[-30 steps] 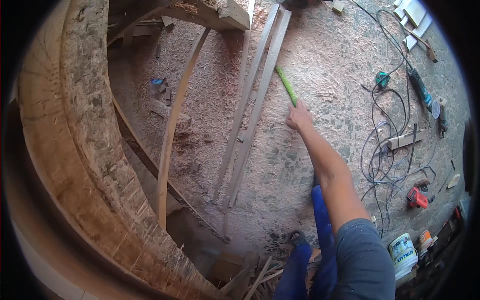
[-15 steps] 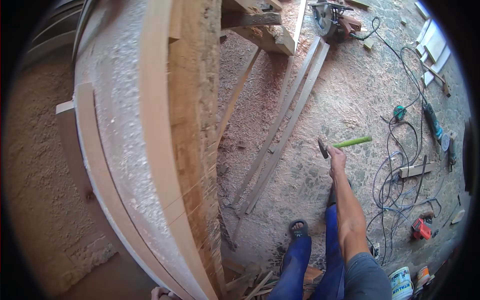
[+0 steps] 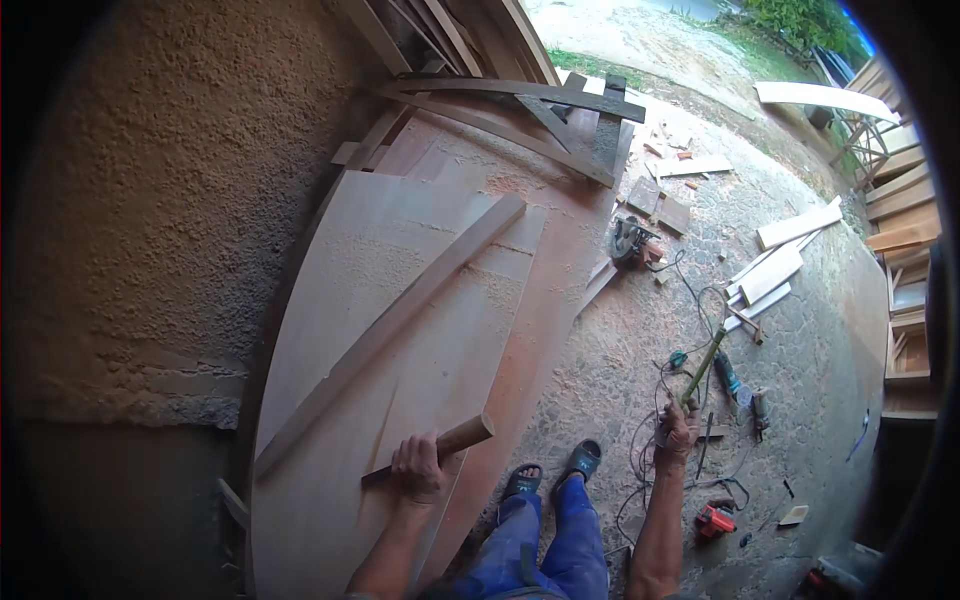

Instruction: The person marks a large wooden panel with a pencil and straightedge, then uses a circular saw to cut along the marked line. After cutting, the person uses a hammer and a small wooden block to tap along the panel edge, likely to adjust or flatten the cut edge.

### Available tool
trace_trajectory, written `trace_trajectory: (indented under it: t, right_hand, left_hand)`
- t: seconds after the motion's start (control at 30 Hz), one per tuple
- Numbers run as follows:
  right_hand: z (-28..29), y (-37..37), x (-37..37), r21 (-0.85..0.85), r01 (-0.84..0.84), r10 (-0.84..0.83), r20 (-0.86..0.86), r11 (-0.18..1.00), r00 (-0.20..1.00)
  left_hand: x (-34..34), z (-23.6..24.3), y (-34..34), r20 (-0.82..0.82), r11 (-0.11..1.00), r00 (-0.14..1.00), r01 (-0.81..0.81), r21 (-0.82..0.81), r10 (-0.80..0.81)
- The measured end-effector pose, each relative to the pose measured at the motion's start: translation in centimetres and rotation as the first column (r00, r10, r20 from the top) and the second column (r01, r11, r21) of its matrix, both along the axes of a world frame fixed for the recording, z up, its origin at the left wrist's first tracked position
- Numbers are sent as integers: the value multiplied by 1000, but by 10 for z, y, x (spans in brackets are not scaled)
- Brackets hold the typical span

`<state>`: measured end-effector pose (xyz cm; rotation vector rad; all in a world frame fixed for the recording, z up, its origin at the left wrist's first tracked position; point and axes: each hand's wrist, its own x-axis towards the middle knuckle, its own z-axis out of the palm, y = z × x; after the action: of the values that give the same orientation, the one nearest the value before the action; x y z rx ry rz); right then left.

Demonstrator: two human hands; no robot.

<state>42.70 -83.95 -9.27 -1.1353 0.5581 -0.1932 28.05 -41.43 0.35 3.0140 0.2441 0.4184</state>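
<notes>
Green handle [image 3: 706,362], slim and straight, slants right of centre in the frame; the right grip [image 3: 679,427] wraps its lower end. At lower centre, the left grip [image 3: 418,468] clasps one thick wooden piece [image 3: 468,433] over the sawdust-flecked tabletop [image 3: 460,350]. Fingers hide both held parts. One square-edged batten [image 3: 400,325], two dark sandals [image 3: 583,459] show.

Blue trousers [image 3: 578,530] — dark sandals [image 3: 584,460], seemingly pale-marked.
</notes>
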Motion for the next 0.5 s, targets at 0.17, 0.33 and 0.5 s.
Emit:
trace_trajectory:
  t: [0.17,0.33,0.5]
  right_hand:
    - [67,26,-84,-126,-228,201,-200,965,959]
    - [67,41,-182,-782,-375,298,-252,498,921]
    - [118,39,-266,79,-150,166,-263,985,950]
  left_hand:
    - [17,8,5,-144,970,989,-23,-241,-13]
    - [26,37,38,-620,863,785,-322,-388,14]
    - [1,62,48,-633,861,774,-327,-389,8]
